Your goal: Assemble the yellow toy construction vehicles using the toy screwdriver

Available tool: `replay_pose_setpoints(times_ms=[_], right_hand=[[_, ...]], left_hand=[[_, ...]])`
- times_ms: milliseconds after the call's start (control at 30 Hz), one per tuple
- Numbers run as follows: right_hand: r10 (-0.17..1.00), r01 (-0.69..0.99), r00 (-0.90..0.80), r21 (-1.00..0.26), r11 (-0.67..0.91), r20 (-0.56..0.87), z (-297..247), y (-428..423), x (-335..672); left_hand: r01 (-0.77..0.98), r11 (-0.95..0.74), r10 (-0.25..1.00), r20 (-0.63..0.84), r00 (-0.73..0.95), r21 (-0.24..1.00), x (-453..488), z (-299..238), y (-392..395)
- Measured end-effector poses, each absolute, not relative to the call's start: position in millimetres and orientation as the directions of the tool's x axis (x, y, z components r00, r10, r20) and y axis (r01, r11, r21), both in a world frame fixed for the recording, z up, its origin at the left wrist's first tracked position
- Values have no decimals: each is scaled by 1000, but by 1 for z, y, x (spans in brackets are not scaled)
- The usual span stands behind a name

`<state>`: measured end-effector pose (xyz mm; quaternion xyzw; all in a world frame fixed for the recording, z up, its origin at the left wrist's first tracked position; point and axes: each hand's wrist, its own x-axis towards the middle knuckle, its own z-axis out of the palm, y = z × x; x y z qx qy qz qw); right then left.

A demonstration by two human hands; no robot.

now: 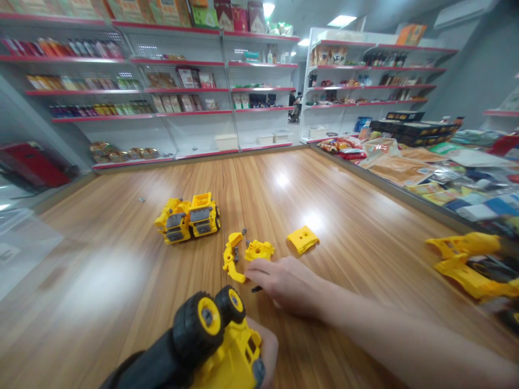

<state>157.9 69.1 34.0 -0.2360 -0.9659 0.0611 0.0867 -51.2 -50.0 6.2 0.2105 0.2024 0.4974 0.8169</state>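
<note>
At the bottom of the view my left hand [265,346] is wrapped round a yellow toy truck [227,356], tilted so its black wheels [198,319] face up; the truck hides most of the fingers. A long dark shape [150,356] extends beside the wheels, its kind unclear. My right hand [287,281] rests low over the table, fingers drawn together beside a curved yellow toy part [232,259] and a yellow bracket-like piece [259,249]. Under its fingers a small black piece [256,289] shows; whether they grip it is hidden.
Two joined yellow toy trucks [188,217] stand on the wooden table [259,183]. A flat yellow plate [303,239] lies right of centre, and a larger yellow toy vehicle [474,265] at the right edge. A clear plastic bin [24,248] is at left; packaged goods [405,162] lie beyond the right rim.
</note>
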Motion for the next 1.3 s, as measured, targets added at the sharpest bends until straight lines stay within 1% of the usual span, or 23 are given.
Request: replay_pose_setpoints(times_ms=[100, 133, 167, 200, 233, 267, 367, 500, 600, 700, 800, 867, 933, 1033, 1100, 1167, 1233, 1300], right_hand=[[491, 438, -847, -256, 862, 204, 31, 74, 167], [504, 441, -834, -279, 853, 223, 30, 76, 170], [518, 448, -822, -296, 844, 234, 29, 78, 173], [532, 456, -812, -308, 835, 239, 29, 80, 177], [544, 466, -804, -315, 827, 240, 28, 82, 179], [557, 477, -795, -320, 819, 239, 28, 83, 181], [575, 499, -785, -315, 807, 230, 28, 83, 183], [538, 475, -817, -287, 832, 207, 26, 78, 178], [506, 451, -843, -274, 849, 180, 25, 75, 175], [506, 442, -840, -294, 847, 194, 24, 76, 173], [521, 456, -831, -298, 839, 195, 24, 78, 173], [543, 480, -819, -298, 825, 185, 26, 80, 174], [566, 501, -804, -304, 810, 183, 28, 83, 178], [652, 561, -715, -349, 751, 252, 31, 89, 187], [723, 616, -616, -381, 689, 313, 35, 93, 192], [764, 643, -511, -414, 644, 393, 41, 95, 194], [751, 597, -396, -473, 648, 528, 49, 92, 195], [676, 477, -318, -504, 720, 665, 55, 86, 193]], left_hand=[[-653, 516, 821, -104, 561, 554, -40, 5, -23], [-585, 596, 727, -60, 684, 551, -34, 6, -17], [-553, 643, 654, -3, 757, 530, -29, 8, -12], [-554, 661, 630, 26, 776, 506, -24, 11, -8], [-581, 657, 645, 43, 763, 480, -19, 14, -5], [-629, 633, 692, 35, 721, 451, -16, 17, -2], [-748, 535, 820, -27, 572, 394, -11, 24, 3], [-802, 467, 872, -44, 487, 374, -11, 27, 6], [-814, 430, 885, -3, 466, 390, -11, 25, 4], [-814, 415, 880, 48, 472, 406, -10, 25, 1], [-815, 378, 905, 12, 425, 439, -7, 27, 1], [-798, 347, 923, -31, 382, 493, -6, 29, 2], [-751, 349, 924, -72, 376, 561, -4, 29, 2], [-690, 350, 929, -145, 339, 634, -3, 28, 3], [-671, 323, 946, -197, 259, 667, -1, 29, 3], [-648, 290, 957, -234, 174, 704, 3, 30, 4], [-624, 252, 965, -237, 109, 740, 7, 32, 4], [-608, 219, 972, -223, 69, 763, 12, 32, 4]])
